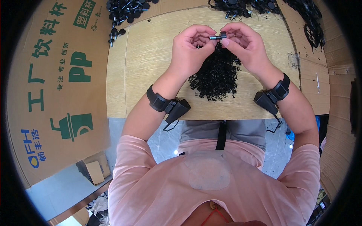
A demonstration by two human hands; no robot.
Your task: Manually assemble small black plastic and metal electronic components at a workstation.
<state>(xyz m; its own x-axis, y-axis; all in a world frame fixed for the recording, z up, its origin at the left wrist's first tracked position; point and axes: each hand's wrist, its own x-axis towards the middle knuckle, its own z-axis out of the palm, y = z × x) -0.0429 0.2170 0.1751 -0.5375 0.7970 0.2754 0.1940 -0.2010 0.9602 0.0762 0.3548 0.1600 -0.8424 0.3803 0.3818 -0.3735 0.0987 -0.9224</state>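
Seen from above, a person in a pink shirt [211,180] sits at a light wooden desk [151,67]. Both forearms reach forward over the desk, each wrist wearing a black band with a small black device [171,107] attached. Just beyond the wrists, a heap of small black coiled springs [217,77] lies on the desk between the arms. Above that heap the two hands meet. The left hand [190,47] and the right hand [243,43] are both curled, fingertips pinching a small dark cylindrical part [218,37] held between them, clear of the desk. Farther back, along the desk's far edge, lie piles of black plastic pieces [126,11]. A large cardboard sheet [56,86] with green print stands to the left.
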